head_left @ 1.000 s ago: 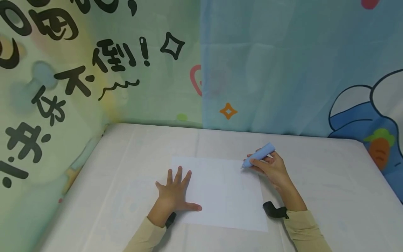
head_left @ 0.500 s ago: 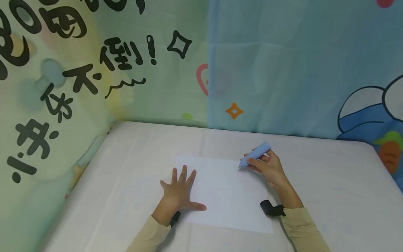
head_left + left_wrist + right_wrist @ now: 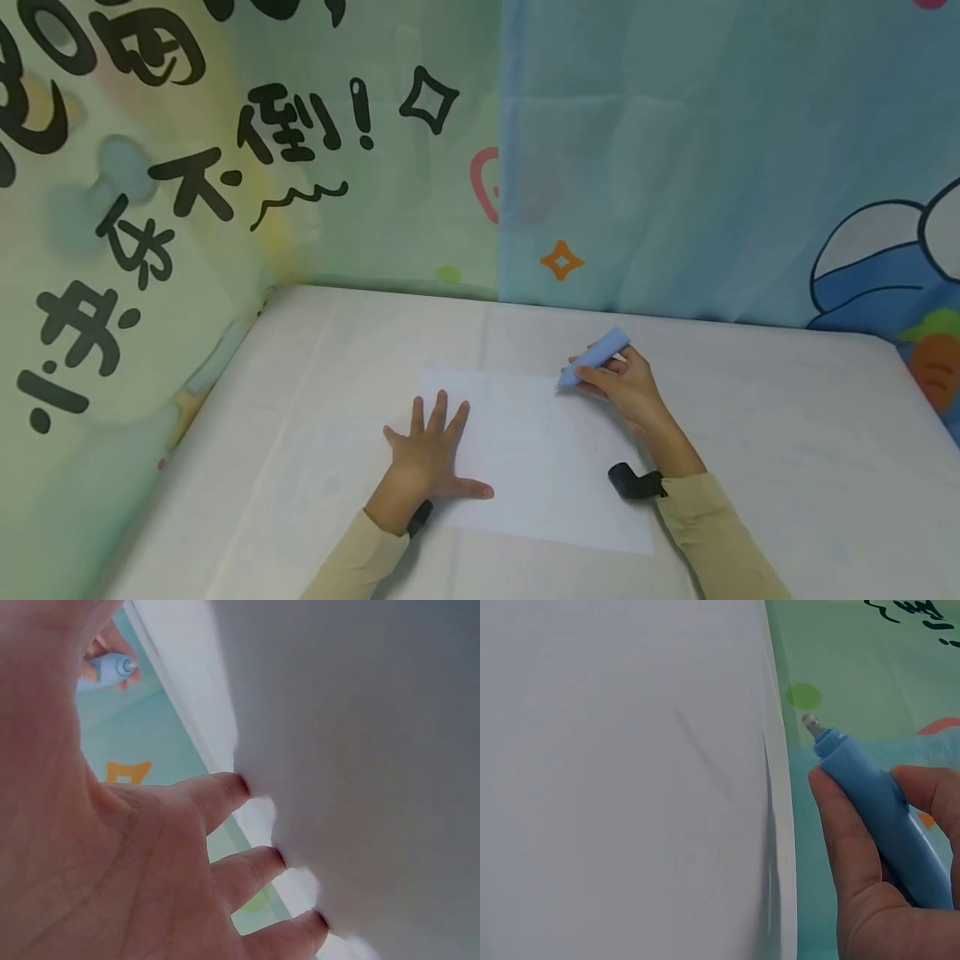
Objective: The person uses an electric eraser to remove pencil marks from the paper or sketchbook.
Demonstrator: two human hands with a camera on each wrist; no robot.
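Note:
A white sheet of paper (image 3: 543, 467) lies on the white-covered table. My left hand (image 3: 422, 463) is spread over its left edge, the thumb reaching onto the sheet. In the left wrist view, fingertips (image 3: 304, 930) press down on the white surface. With thumb and fingers, my right hand (image 3: 632, 393) holds a thick light-blue pen-shaped electric eraser (image 3: 596, 357) at a slant over the paper's upper part. Its short whitish tip points down and left, apart from the paper in the right wrist view. A faint grey streak, like the tool's shadow, shows on the white surface there.
The table (image 3: 337, 350) carries a white cloth. Behind it hangs a blue curtain (image 3: 660, 167) with a cartoon print, and at the left a green one (image 3: 360, 242) with black lettering. A black wrist camera (image 3: 633, 482) sits at the right cuff.
My right hand has moved a little left with the electric eraser, further in over the paper. The left hand stays spread in place while the whole head view has shifted slightly.

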